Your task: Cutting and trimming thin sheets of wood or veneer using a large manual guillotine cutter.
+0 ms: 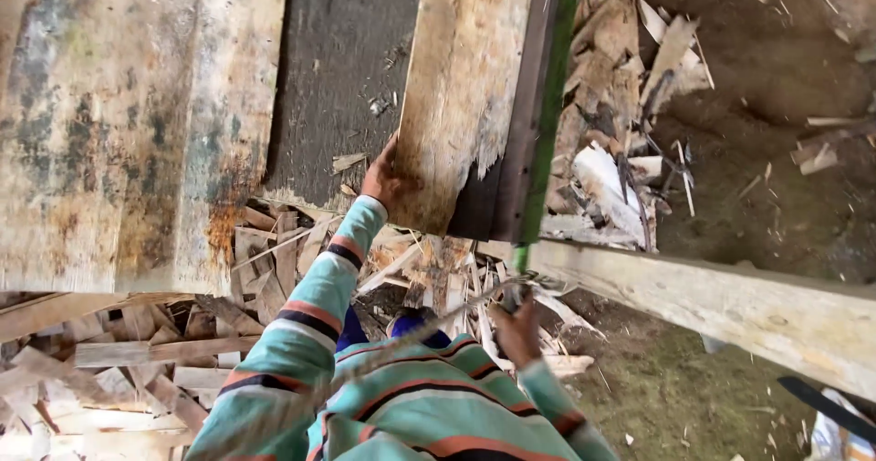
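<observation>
Head view: wide stained table [119, 123] filling the upper left, near edge ragged above a scrap pile [137, 370]. Pale plank [461, 87] lying along the table's right edge, splintered end overhanging. Bare dirt floor [757, 187] open at right beyond a crossing beam [730, 306]. Left hand [383, 180] pressed against the plank's end, fingers closed over its edge. Right hand [516, 330] clenched around a green saw [546, 123] handle.
</observation>
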